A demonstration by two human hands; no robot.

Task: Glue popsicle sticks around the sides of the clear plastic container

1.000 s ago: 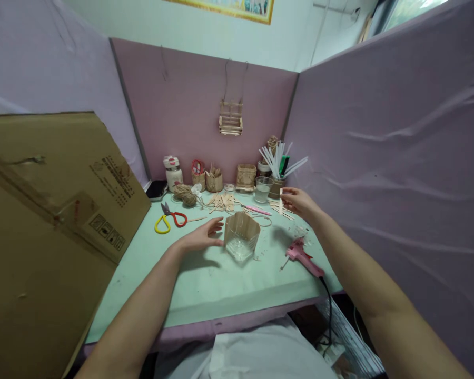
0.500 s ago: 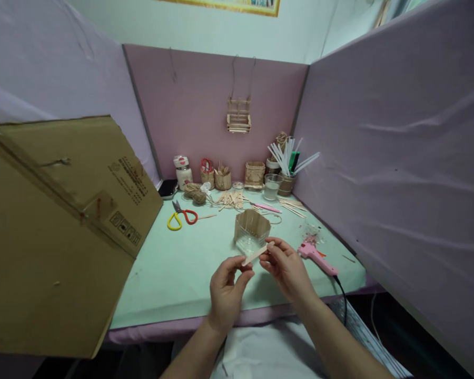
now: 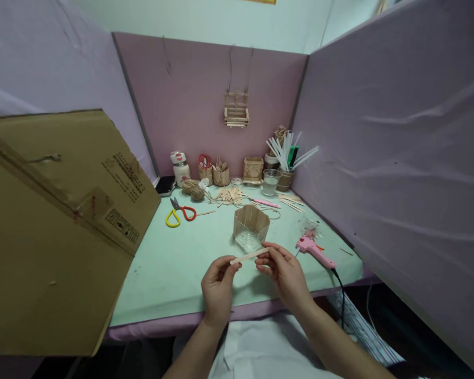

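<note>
A pale wooden craft stick spans the gap between my hands above the front of the table. My left hand pinches its left end between thumb and fingers. At the other end, my right hand grips it the same way. Just beyond the stick stands a clear plastic container, its far sides faced with brown sticks or card and its near part still see-through. To the right of my right hand lies a pink hot glue gun, its cord running off the table edge.
Scissors with yellow and red handles lie at left. Behind are loose craft sticks, a twine ball, a pink-handled tool and a water cup. A large cardboard sheet leans on the left.
My left hand has moved slightly left along the stick, so more of it shows between my hands. The stick lies flatter. The whole view has shifted a little.
</note>
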